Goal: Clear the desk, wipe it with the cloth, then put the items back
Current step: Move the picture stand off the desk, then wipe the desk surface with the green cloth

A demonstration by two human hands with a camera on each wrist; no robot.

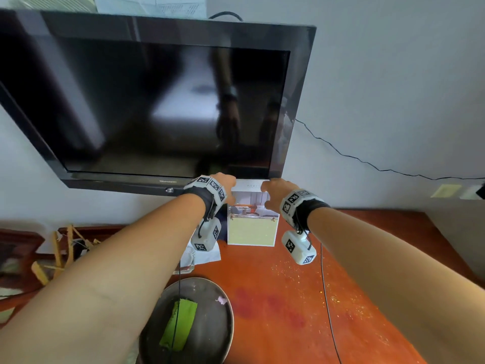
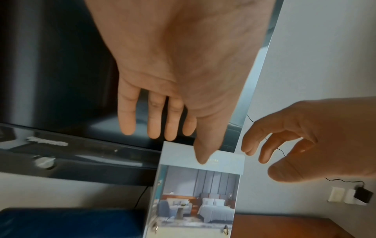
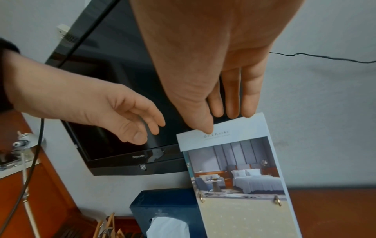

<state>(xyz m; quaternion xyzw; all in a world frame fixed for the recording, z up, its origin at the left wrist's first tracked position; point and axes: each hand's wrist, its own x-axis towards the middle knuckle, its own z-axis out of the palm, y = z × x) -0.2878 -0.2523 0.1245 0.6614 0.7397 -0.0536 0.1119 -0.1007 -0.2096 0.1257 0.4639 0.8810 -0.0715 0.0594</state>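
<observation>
Red desk (image 1: 288, 298), display card (image 1: 252, 227) upright; both hands' fingers straight, spread, thumbs touching card top.

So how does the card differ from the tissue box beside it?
The card is pale, thin and upright, with a bedroom photo; the box is dark blue, low and blocky, with tissue poking out. Both sit on the desk by the wall.
</observation>
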